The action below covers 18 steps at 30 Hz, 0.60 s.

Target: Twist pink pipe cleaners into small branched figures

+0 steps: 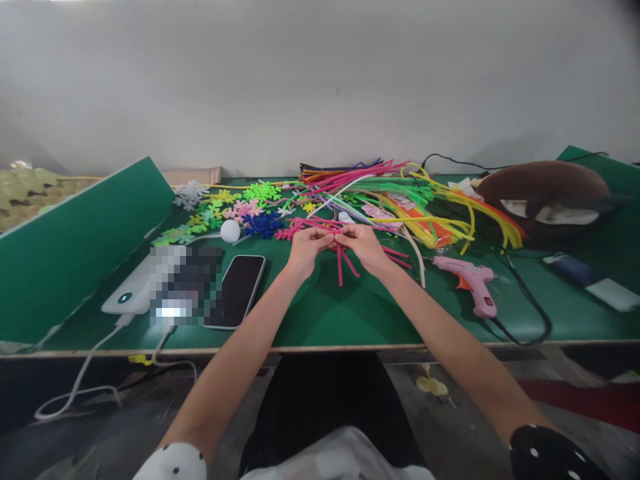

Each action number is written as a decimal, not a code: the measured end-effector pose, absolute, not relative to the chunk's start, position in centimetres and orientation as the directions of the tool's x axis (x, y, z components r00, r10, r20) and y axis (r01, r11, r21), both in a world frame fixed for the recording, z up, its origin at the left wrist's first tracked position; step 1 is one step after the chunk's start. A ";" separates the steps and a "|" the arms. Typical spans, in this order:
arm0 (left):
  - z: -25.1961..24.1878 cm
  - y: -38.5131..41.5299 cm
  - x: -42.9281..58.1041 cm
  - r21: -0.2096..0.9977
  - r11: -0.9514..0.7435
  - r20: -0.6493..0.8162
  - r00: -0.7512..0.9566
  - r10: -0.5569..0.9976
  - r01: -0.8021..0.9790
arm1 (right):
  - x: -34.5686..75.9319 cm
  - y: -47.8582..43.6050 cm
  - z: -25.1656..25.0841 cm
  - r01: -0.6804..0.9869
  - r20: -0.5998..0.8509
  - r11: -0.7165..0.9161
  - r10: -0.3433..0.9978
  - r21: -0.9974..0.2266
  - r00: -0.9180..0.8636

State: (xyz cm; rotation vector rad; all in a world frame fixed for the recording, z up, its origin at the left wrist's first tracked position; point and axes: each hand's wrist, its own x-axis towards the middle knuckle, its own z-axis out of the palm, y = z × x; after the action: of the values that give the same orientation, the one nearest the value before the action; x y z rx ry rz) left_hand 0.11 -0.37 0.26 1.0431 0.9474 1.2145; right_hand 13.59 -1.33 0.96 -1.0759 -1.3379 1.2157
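Observation:
Both my hands meet over the middle of the green table, fingertips close together. My left hand (pixel 309 248) pinches a bunch of dark pink pipe cleaners (pixel 341 268) from the left side. From the right side, my right hand (pixel 364 245) is closed on the same bunch, its thumb near the left one. Several pink stems fan out below and beside the fingers; where they join is hidden by the fingertips. Just left of my left hand lies a pink snowflake shape (pixel 287 232). Loose pipe cleaners (pixel 360 175) in many colours are heaped behind my hands.
A pink glue gun (pixel 473 280) with a black cord lies at the right. Left are snowflake shapes (pixel 263 225), a white ball (pixel 230 231), a phone (pixel 239 292) and a white power bank (pixel 145 280). A brown cushion-like object (pixel 545 190) sits back right. A green divider (pixel 90 247) stands left.

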 end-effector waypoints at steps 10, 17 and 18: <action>0.0 -0.2 0.1 0.953 0.078 -0.040 0.134 0.990 -0.292 | 13.5 -1.0 -0.1 0.001 0.127 0.127 0.991 -0.992 -0.051; 0.1 -0.2 0.1 0.931 0.129 -0.084 0.143 0.986 -0.340 | 13.3 -1.0 -0.4 0.002 0.146 0.146 0.989 -0.989 -0.016; 0.1 -0.2 0.1 0.932 0.130 -0.087 0.140 0.986 -0.339 | 13.2 -1.0 -0.4 0.001 0.147 0.147 0.989 -0.989 -0.014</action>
State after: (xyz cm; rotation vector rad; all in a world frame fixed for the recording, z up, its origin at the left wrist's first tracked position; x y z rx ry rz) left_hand 0.08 -0.21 0.09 0.9256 0.9120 1.1878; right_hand 13.23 -0.97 -0.45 -1.0946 -1.2869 1.1083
